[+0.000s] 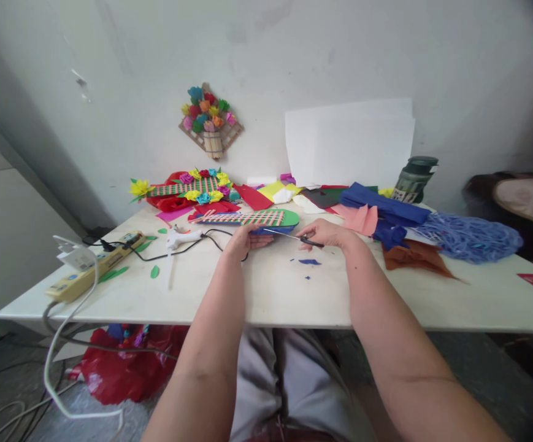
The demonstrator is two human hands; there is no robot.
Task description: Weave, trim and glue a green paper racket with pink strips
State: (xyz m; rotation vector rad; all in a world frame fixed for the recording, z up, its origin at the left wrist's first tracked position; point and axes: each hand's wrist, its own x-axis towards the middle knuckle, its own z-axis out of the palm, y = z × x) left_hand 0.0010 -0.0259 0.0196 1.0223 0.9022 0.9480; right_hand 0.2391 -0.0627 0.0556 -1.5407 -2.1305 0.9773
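My left hand [249, 240] grips the near side of a flat oval piece [291, 218], green on top with a pink woven lattice and blue paper along its lower edge. In my right hand [320, 234] is a pair of scissors [311, 241] with black handles. Their blades point left, along the blue edge close to my left fingers. Whether the blades touch the paper I cannot tell. Small blue scraps [310, 262] lie on the table below the scissors.
A white glue gun [184, 238] with its black cord lies left of my hands, near a power strip [95, 267]. Behind are a flower-decorated lattice piece [197, 187] and coloured papers. Blue yarn [473, 236] and a dark green bottle [416, 178] stand right.
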